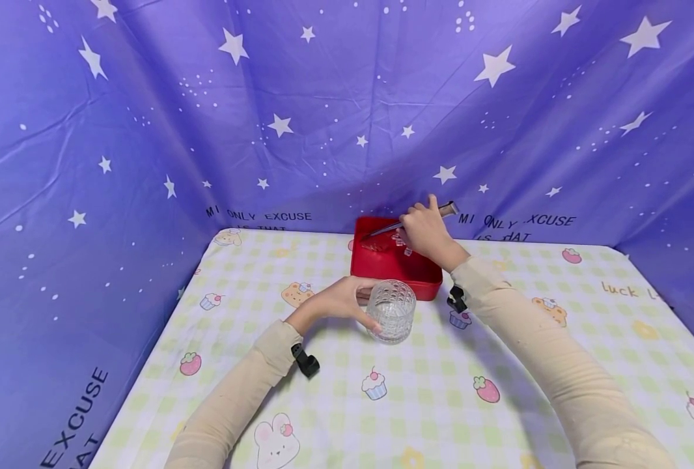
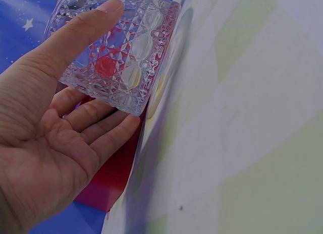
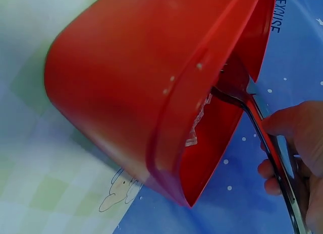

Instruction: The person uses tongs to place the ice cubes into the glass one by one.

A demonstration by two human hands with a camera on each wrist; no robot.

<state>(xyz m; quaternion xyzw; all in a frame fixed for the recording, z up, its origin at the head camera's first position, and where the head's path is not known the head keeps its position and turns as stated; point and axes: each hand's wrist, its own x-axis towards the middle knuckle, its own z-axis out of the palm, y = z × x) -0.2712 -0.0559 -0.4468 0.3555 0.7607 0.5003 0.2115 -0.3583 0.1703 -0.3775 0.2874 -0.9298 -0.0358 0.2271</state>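
Note:
A clear cut-glass tumbler (image 1: 392,312) stands upright on the table, just in front of a red container (image 1: 426,291). My left hand (image 1: 342,301) holds the tumbler from the left; its thumb lies along the near side and the fingers reach round the far side. In the left wrist view the patterned glass (image 2: 141,42) shows under the thumb. With my right hand (image 1: 426,229) I grip a long metal serving utensil (image 1: 385,229), whose head is down inside the container. Several clear, ice-like cubes (image 3: 192,138) lie in there, partly hidden by the wall.
A checked cloth with cartoon prints covers the table (image 1: 300,404). Purple star-printed curtains (image 1: 323,98) hang along the back and both sides, with the red container close to the back one. Each wrist wears a black strap (image 1: 306,361).

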